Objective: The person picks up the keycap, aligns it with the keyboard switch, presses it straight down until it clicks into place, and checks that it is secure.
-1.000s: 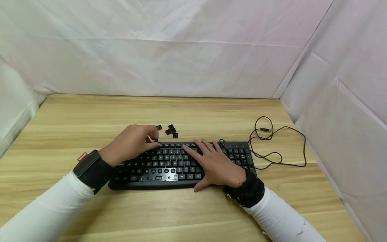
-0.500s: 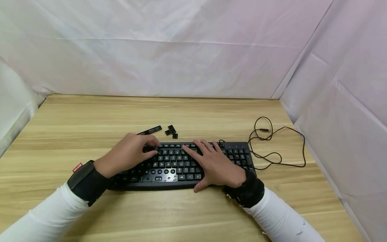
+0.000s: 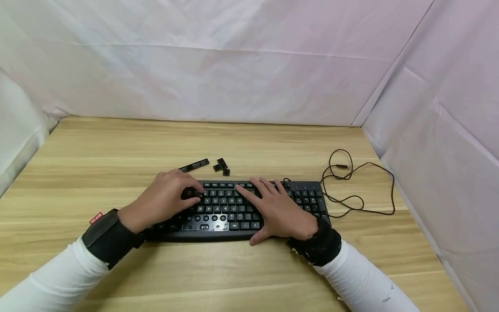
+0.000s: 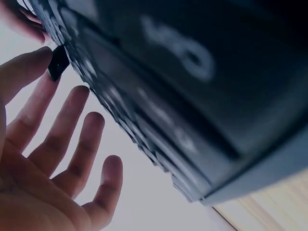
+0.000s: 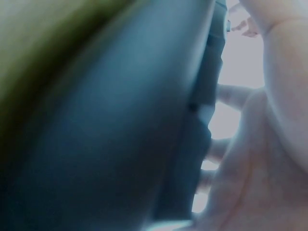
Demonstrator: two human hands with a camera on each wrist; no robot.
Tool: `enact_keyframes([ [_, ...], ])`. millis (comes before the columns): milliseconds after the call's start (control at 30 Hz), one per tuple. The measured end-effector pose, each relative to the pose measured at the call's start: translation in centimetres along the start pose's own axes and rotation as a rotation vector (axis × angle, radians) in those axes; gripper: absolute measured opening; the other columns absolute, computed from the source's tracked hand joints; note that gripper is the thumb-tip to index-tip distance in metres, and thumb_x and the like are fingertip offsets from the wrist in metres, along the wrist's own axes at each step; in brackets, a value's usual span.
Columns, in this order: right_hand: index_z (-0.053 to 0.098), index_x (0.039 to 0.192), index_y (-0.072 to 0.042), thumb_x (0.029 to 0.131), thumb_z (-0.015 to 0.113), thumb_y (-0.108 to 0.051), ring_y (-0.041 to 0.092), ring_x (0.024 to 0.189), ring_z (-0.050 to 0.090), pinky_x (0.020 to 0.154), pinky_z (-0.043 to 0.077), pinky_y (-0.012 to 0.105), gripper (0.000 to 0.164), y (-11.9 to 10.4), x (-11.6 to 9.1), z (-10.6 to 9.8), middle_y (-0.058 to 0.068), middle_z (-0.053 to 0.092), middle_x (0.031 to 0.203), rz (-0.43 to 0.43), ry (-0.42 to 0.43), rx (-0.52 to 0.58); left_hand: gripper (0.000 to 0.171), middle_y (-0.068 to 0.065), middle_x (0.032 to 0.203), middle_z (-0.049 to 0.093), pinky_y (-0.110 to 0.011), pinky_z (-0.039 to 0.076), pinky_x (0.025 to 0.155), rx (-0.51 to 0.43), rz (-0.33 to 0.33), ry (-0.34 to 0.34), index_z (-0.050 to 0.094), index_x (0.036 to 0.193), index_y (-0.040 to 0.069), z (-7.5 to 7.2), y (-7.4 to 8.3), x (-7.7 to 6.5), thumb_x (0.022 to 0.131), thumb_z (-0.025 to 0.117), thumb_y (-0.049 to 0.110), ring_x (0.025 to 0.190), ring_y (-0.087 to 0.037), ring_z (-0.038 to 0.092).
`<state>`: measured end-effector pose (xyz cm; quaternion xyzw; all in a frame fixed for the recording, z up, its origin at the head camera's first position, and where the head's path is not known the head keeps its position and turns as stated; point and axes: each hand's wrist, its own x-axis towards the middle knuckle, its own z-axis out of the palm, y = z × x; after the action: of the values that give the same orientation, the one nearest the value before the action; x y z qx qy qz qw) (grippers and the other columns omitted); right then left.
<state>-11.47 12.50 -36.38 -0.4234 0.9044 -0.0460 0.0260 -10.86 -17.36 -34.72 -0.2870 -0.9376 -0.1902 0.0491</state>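
A black keyboard (image 3: 218,237) lies on the wooden table, with several bare key sockets in its lower middle. My left hand (image 3: 161,197) is over its left half, partly covering the keys. In the left wrist view, a small black keycap (image 4: 58,62) is pinched between thumb and index finger, right at the key rows, while the other fingers stay apart. My right hand (image 3: 278,214) rests spread across the right part of the keyboard, thumb at its front edge. The right wrist view shows its palm (image 5: 245,178) close over the key edges.
Behind the keyboard lie a long black key bar (image 3: 195,165) and several loose keycaps (image 3: 221,164). A thin black cable (image 3: 362,211) loops on the table (image 3: 249,277) to the right. White cloth walls (image 3: 218,82) stand at the back and sides.
My left hand has moved from the keyboard's back edge down and left over the keys, with the keycap in its fingers. More of the long key bar shows. The right hand has stayed put.
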Motion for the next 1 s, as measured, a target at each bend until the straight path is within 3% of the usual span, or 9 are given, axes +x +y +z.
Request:
enact_keyframes([
  [233,0.013,0.153,-0.022,0.052,0.067,-0.078,0.040,0.134,0.020,0.103,0.021,0.067,0.127,-0.1,-0.2,0.2,0.021,0.022,0.151,0.000,-0.009,0.026,0.019,-0.003,0.098,0.070,-0.053,0.045,0.073,0.065,-0.014,-0.044,0.074,0.092,0.018,-0.2,-0.3,-0.5,0.074,0.079,0.021,0.090,-0.023,0.057],
  [533,0.014,0.152,-0.021,0.051,0.067,-0.078,0.039,0.134,0.021,0.103,0.021,0.067,0.128,0.0,-0.2,-0.1,0.021,0.024,0.151,0.004,0.003,0.002,0.026,-0.001,0.100,0.069,-0.055,0.041,0.078,0.140,-0.009,-0.045,0.073,0.096,0.020,-1.0,0.0,0.0,0.071,0.079,0.028,0.092,-0.021,0.059],
  [833,0.012,0.153,-0.022,0.052,0.065,-0.079,0.039,0.134,0.019,0.103,0.021,0.067,0.127,-0.1,-0.1,-0.1,0.021,0.023,0.151,0.001,-0.013,0.004,0.017,0.009,0.073,0.065,-0.050,0.038,0.073,0.152,-0.042,-0.061,0.072,0.086,0.022,-0.8,0.5,0.2,0.073,0.078,0.032,0.067,-0.009,0.054],
  [1000,0.012,0.153,-0.022,0.053,0.064,-0.080,0.039,0.134,0.019,0.103,0.021,0.066,0.127,0.1,0.1,-0.1,0.021,0.023,0.151,-0.009,-0.013,-0.012,0.014,0.010,0.075,0.066,-0.051,0.038,0.075,0.134,-0.022,-0.067,0.073,0.085,0.023,-0.8,0.6,0.4,0.074,0.078,0.027,0.069,-0.008,0.056],
])
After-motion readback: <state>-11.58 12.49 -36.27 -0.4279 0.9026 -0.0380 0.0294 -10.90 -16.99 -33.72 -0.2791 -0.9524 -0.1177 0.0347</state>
